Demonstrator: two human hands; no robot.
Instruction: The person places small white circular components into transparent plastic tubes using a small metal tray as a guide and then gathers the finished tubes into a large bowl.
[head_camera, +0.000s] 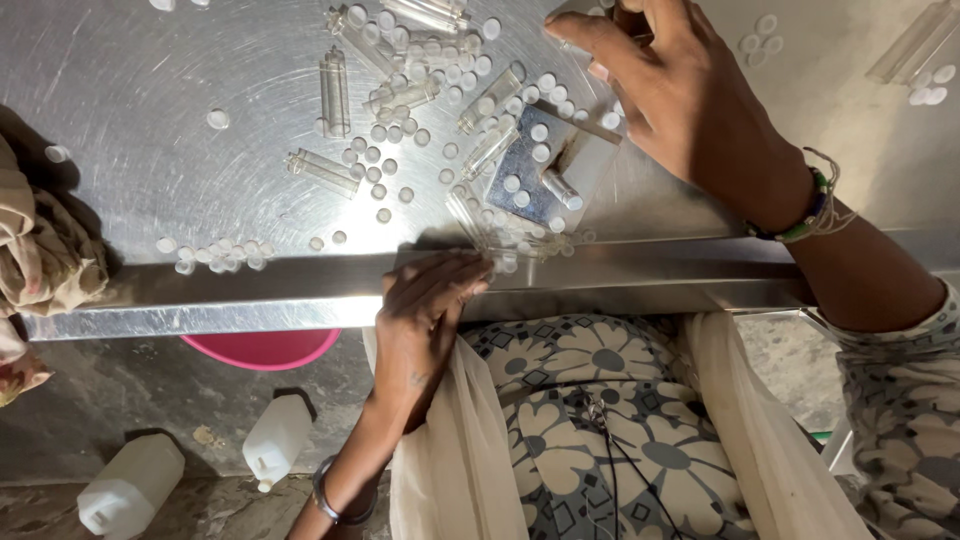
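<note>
The person's left hand rests on the near edge of a steel table, its fingers curled down over the rim; whether they pinch anything cannot be told, though a few clear plastic tubes and small white caps lie just beside the fingertips. The right hand reaches across the table with fingers spread and bent, touching the far end of the scatter of tubes and caps; its grip is hidden by the back of the hand. Between the hands lies a small flat metal plate with caps and a short tube on it. Below the table edge stand a pink basin and two white plastic bottles.
</note>
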